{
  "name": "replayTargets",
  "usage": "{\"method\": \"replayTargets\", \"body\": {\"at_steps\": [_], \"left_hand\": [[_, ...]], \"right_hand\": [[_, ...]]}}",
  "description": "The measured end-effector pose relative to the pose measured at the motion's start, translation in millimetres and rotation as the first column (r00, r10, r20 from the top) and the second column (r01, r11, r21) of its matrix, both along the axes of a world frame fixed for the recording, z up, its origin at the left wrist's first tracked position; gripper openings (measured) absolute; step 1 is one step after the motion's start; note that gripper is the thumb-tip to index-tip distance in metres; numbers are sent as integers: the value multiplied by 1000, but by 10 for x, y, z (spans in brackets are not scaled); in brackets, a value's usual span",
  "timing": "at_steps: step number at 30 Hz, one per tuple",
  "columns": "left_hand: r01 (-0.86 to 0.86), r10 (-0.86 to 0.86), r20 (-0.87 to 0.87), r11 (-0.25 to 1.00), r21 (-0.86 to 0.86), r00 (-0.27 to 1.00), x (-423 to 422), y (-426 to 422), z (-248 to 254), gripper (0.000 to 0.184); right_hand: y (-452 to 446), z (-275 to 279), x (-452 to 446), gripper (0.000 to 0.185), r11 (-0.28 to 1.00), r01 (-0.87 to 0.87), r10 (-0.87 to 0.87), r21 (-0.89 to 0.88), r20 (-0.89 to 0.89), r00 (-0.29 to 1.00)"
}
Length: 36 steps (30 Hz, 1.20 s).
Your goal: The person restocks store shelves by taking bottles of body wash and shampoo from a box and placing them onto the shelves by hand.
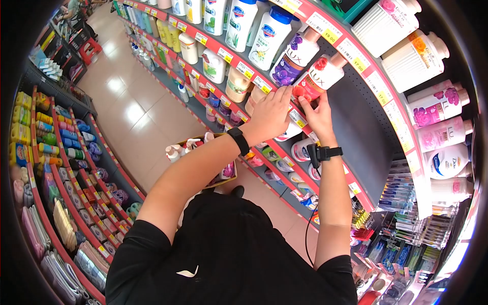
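A Lux body wash bottle [318, 81] with a red flower label and a rose-gold cap stands on the shelf, at the right end of its row. My right hand [318, 118] is at its base, thumb on the front and fingers at the right side. My left hand [273, 115] reaches to the bottle's lower left with fingers stretched out, over the price strip at the shelf edge. The fingertips of both hands are partly hidden. A purple Lux bottle [295, 58] stands directly to the left, touching or nearly touching the red one.
White Safeguard bottles [272, 38] continue the row leftward. Right of the red bottle, dark bare shelf [361, 122] shows. More Lux bottles [445, 133] and a Dove bottle [447, 160] line the upper right. A box of pump bottles [223, 179] sits on the tiled floor [134, 109]. Another shelf unit [86, 203] runs along the left.
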State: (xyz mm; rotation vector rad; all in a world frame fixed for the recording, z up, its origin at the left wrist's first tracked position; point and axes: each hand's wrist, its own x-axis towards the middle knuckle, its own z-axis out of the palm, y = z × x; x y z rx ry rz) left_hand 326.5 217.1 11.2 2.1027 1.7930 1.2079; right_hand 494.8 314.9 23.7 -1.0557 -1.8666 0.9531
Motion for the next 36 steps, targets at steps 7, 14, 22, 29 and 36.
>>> {"method": "replayTargets", "body": {"at_steps": [7,14,22,29,36], "left_hand": [[-30,33,-79,998,47,996,-31,-58,18,70],[134,-138,81,990,54,987,-192,-575,-251,50],[147,-102,107,741,-656,989,-943,-2095,-1521,25],[-66,345,153,547,-835,926,-1404,-3277,-2082,27],[-354,676,84,483,-801,732,-1691,-3200,-2313,39]], "right_hand": [[5,-4,9,53,1000,-9,9,-2,-3,1000],[-141,79,-30,65,955,217,-195,200,-128,973],[-530,100,-113,33,891,279,-211,358,-218,953],[-1532,-932,-219,38,978,-52,74,-203,101,992],[-2445,-1769,-351,49,858,-211,398,-468,346,849]]}}
